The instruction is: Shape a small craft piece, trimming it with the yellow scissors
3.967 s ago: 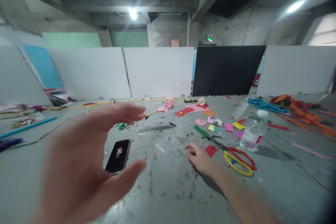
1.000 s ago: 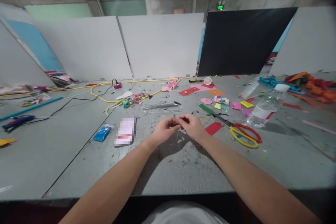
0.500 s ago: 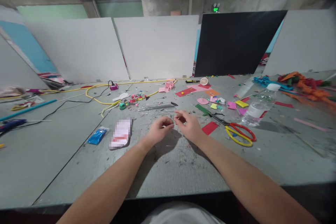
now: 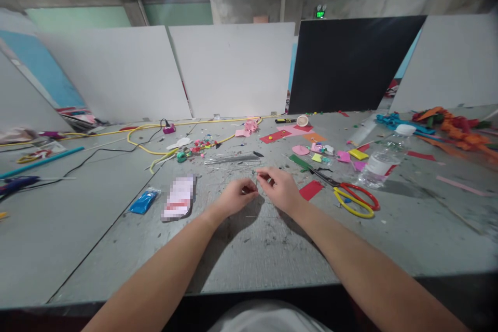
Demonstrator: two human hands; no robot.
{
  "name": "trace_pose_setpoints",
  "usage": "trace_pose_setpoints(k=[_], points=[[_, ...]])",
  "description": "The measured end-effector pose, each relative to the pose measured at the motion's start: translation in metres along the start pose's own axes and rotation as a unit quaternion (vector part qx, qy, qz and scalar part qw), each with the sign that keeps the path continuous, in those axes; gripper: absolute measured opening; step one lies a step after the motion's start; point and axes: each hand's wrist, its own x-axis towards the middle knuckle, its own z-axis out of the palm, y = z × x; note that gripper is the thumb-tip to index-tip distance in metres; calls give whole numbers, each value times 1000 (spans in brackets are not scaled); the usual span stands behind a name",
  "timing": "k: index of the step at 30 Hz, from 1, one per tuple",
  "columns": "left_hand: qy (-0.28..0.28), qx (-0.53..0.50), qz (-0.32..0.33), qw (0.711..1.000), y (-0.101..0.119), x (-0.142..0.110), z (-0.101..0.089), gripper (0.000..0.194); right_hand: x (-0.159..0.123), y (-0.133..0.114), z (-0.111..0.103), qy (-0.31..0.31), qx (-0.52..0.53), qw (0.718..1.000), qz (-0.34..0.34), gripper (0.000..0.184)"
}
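My left hand (image 4: 235,196) and my right hand (image 4: 279,188) meet over the middle of the grey worktable (image 4: 252,249), fingertips almost touching. Both hands are curled in a pinch on something tiny between them that I cannot make out. A red paper piece (image 4: 310,190) lies just right of my right hand. Red and yellow scissors (image 4: 352,197) lie further right. A phone (image 4: 179,197) lies left of my left hand, with a blue packet (image 4: 143,201) beside it.
A clear water bottle (image 4: 383,160) stands at the right. Coloured paper scraps (image 4: 319,153) and a clear ruler (image 4: 229,158) lie behind the hands. A yellow cable (image 4: 155,132) and black cord run at the left. White and black boards (image 4: 233,67) wall the back.
Four seconds ago the left hand was raised, open, close to the camera; it has come down to meet the right. Over the last half second both hands drew slightly closer together.
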Motion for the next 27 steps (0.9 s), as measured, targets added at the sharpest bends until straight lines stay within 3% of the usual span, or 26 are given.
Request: trace_pose_setpoints(k=[5, 8, 13, 16, 18, 20, 27], points=[[33, -22, 12, 999, 10, -2, 0, 22, -1, -1, 2, 2, 11, 1000, 11, 21], [41, -6, 17, 999, 14, -3, 0, 22, 0, -2, -2, -33, 1, 999, 24, 23], [73, -24, 0, 997, 17, -3, -3, 21, 4, -10, -20, -148, -80, 981, 99, 53], [109, -60, -49, 991, 16, -1, -6, 21, 3, -14, -29, -276, -146, 941, 128, 33], [126, -97, -77, 984, 15, 0, -7, 26, -1, -15, -30, -375, -155, 909, 98, 19], [142, -132, -93, 977, 14, 1, -8, 33, -5, -14, -27, -422, -145, 892, 65, 13], [157, -146, -99, 972, 21, -2, -9, 44, -6, -8, -15, -380, -162, 903, 119, 12]])
